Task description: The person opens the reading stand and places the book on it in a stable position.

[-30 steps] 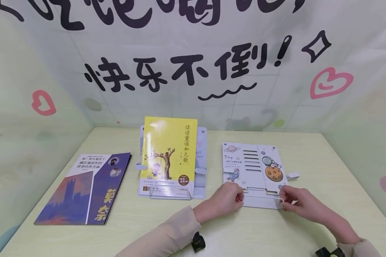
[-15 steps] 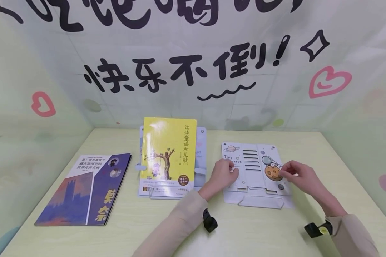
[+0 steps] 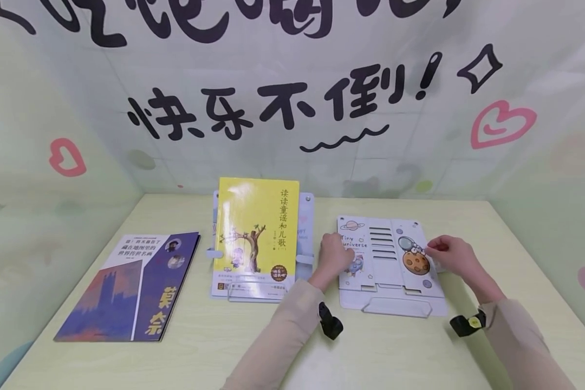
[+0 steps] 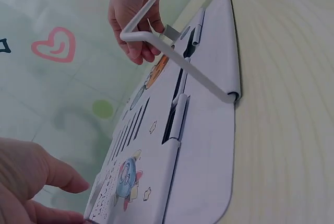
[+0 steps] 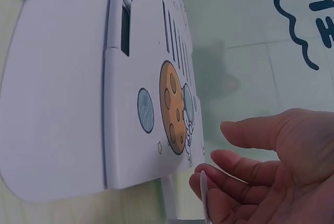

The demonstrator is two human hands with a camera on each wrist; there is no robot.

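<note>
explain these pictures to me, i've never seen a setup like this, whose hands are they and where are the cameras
There is no machine, just one person's bare hands. The wide picture comes from a camera worn on the head, looking down; the two tilted close-ups come from cameras on the wrists.

On the table, a purple book lies on the left. Beside it, a yellow book leans on a blue stand. To the right is a white stand with space drawings.

The left hand is at the white stand's left edge; I can't tell whether it grips it. The right hand is at the right edge, fingers by a white clip, with the thumb apart.
</note>
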